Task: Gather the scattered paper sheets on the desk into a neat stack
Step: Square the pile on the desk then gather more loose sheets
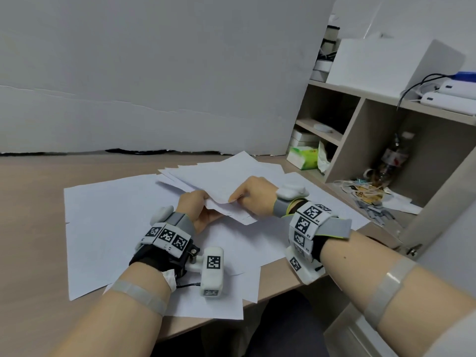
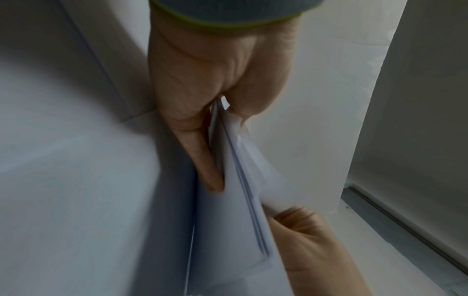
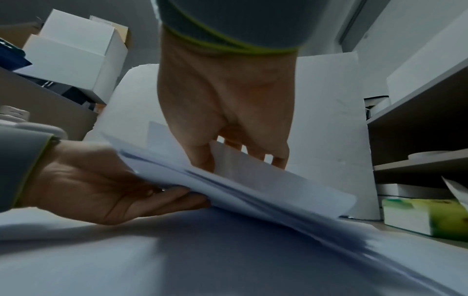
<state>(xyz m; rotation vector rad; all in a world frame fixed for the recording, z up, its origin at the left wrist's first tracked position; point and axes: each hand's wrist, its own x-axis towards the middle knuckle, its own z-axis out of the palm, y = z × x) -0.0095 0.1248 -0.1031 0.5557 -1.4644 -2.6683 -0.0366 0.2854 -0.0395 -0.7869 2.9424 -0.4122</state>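
A loose bundle of white paper sheets (image 1: 219,179) is lifted at its near edge above the wooden desk (image 1: 31,202). My left hand (image 1: 198,210) pinches the bundle's near left corner, thumb on one face and fingers under it. The right hand (image 1: 252,195) grips the same near edge just to the right. In the left wrist view the left hand (image 2: 202,120) clamps the fanned bundle (image 2: 235,210), with the right hand (image 2: 311,240) below. The right wrist view shows the right hand (image 3: 228,120) on the bundle (image 3: 253,190) and the left hand (image 3: 101,180) beneath it. Other loose sheets (image 1: 103,228) lie flat under both wrists.
A shelf unit (image 1: 347,130) stands at the right, holding a green tissue box (image 1: 302,157), a plastic bottle (image 1: 394,155) and scattered clutter. A white box (image 1: 373,65) and cabled devices sit on top. A white board (image 1: 154,73) backs the desk. Some sheets overhang the near edge.
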